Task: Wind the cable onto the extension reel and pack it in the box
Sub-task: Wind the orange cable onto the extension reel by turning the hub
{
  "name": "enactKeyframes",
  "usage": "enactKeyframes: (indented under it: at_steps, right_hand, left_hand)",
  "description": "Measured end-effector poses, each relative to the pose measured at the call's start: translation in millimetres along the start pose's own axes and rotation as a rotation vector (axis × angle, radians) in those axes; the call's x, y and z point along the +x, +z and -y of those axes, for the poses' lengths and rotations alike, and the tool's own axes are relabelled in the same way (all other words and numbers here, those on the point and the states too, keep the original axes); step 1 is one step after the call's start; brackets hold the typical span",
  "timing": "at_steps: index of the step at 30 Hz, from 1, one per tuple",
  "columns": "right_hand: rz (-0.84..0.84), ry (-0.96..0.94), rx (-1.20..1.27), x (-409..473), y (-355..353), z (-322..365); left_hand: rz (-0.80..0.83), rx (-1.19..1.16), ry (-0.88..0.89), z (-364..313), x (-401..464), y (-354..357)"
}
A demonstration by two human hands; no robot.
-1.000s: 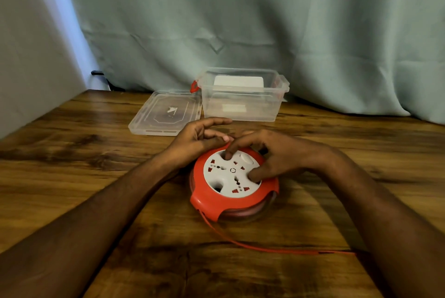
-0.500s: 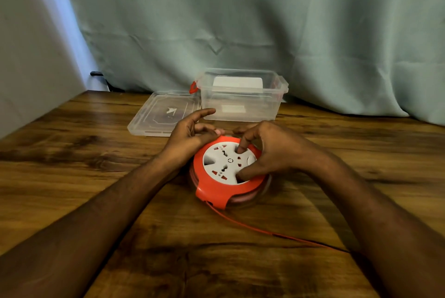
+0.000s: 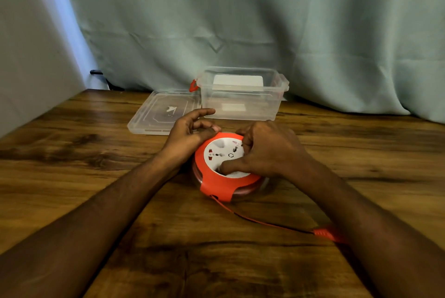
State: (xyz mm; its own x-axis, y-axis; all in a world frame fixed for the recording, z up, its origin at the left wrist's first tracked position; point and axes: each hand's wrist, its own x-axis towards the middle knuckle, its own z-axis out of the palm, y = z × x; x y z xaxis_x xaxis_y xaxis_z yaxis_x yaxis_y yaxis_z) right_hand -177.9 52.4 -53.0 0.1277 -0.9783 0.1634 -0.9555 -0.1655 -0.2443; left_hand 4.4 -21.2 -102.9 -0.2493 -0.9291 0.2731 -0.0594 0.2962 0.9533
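We see the extension reel (image 3: pixel 225 169) flat on the table (image 3: pixel 72 153), mid-scene, white socket face up. Right hand (image 3: pixel 267 151) curls over its right side, thumb and a fingertip pressed into the face's recesses, gripping it. Left hand (image 3: pixel 190 133) braces the far-left rim, index finger raised free. The cable (image 3: pixel 260 222) leaves the near edge and runs right to the plug (image 3: pixel 328 235) beside the right forearm. Beyond stands the open box (image 3: pixel 240 98), lid (image 3: pixel 159 114) just left. Bare wood left and near.
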Motion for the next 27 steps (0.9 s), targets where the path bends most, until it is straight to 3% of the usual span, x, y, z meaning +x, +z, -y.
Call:
enactKeyframes:
  at_steps: [5,8,11,17,27]
  right_hand:
    - [-0.073,0.002,0.016,4.2,5.5,-4.1]
    - [0.043,-0.149,0.120,9.3,-5.1,-18.9]
    - [0.260,-0.304,0.199,8.6,-16.8,-30.3]
    - [0.359,-0.285,0.172,8.6,-17.5,-40.0]
    - [0.149,-0.194,0.047,1.1,-15.4,-25.3]
  left_hand:
    - [0.019,-0.004,-0.013,-0.4,0.6,-2.0]
    - [0.048,0.023,-0.012,-1.6,0.1,-1.8]
    - [0.074,0.042,0.001,-1.2,0.4,-3.9]
    - [0.210,0.039,0.036,-2.5,-3.1,0.1]
    - [0.106,-0.003,0.054,-0.1,-1.6,4.5]
